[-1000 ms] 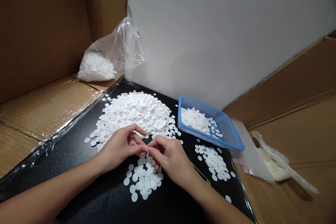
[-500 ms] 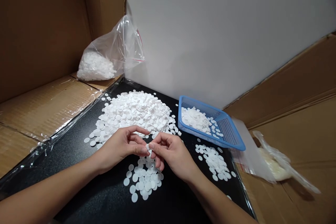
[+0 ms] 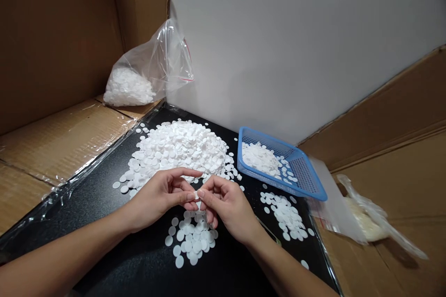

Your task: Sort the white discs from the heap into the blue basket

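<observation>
Between my two hands a small white disc [image 3: 196, 195] is pinched, held at its edges by thumbs and fingertips. My left hand [image 3: 170, 191] closes on it from the left, forefinger stretched out above. From the right, my right hand [image 3: 223, 197] grips it with thumb and forefinger, the other fingers curled beneath. Below the hands lies a small spread of white discs [image 3: 193, 241] on the black tabletop [image 3: 121, 250]. Behind them rises a large heap of white discs [image 3: 181, 146].
A blue plastic basket [image 3: 303, 188] with white discs stands at right, a loose group of discs [image 3: 287, 217] before it. A clear bag of discs [image 3: 128, 88] sits back left on cardboard. Another plastic bag [image 3: 369, 222] lies far right. A white panel [image 3: 278, 46] stands behind.
The hands stay almost in place; the pinched disc has shifted slightly between the fingertips. The view has moved very slightly. A thin edge now shows beside the right wrist.
</observation>
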A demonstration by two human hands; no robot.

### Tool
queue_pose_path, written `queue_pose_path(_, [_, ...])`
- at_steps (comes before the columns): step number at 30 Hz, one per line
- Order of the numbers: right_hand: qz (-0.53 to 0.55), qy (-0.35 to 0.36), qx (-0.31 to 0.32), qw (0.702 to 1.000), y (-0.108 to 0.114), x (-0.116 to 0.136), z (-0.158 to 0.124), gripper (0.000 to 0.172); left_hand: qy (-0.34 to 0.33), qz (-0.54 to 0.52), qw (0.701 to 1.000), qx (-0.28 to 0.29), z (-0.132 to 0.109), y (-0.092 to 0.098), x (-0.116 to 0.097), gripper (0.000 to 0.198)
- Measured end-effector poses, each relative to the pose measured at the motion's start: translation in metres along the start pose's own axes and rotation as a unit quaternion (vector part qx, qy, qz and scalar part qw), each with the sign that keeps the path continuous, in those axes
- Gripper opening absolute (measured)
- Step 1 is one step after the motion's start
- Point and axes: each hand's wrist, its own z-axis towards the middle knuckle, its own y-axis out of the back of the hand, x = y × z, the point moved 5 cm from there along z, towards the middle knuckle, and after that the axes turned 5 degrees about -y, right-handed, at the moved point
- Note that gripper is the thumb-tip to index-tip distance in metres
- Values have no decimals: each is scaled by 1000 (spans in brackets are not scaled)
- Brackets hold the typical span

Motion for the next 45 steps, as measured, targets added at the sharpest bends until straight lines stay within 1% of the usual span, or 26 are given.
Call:
queue_pose_path(4, [5, -7, -3, 1000, 1, 1, 0, 42, 10, -14, 1000, -2, 2, 0, 0, 49])
queue_pose_path(9, [0, -4, -10, 1000, 3, -1, -1, 41, 18, -30, 999, -9, 3, 0, 0, 53])
queue_pose_path(14, [-16, 0, -12, 1000, 4, 2, -1, 39, 24, -19, 999, -8, 5, 1, 2, 46])
queue_pose_path(17, [-24, -1, -8, 1000, 1, 6, -1, 38, 18, -4, 1000, -9, 5, 2, 2, 40])
queue_pose_path(22, [-33, 8, -3, 999, -10, 6, -4, 38, -2, 16, 1000, -13, 3, 3, -1, 31])
queue_pose_path(28, [-27, 2, -16, 1000, -15, 3, -7, 43, -37, -1, 999, 14, -3, 1, -4, 37])
queue_pose_path(34, [-11, 13, -45, 999, -11, 2, -13, 44, -34, -6, 999, 21, -7, 0, -3, 40])
queue_pose_path(37, [-14, 24, -62, 998, -9, 3, -16, 43, -37, -12, 999, 25, -7, -3, -6, 37])
queue_pose_path(41, [-32, 42, -80, 995, -11, 5, -20, 41, -37, -3, 999, 10, -6, -4, -5, 33])
queue_pose_path(45, [-39, 57, -68, 995, -16, 3, -20, 41, -62, 36, 997, -12, -7, -3, -6, 30])
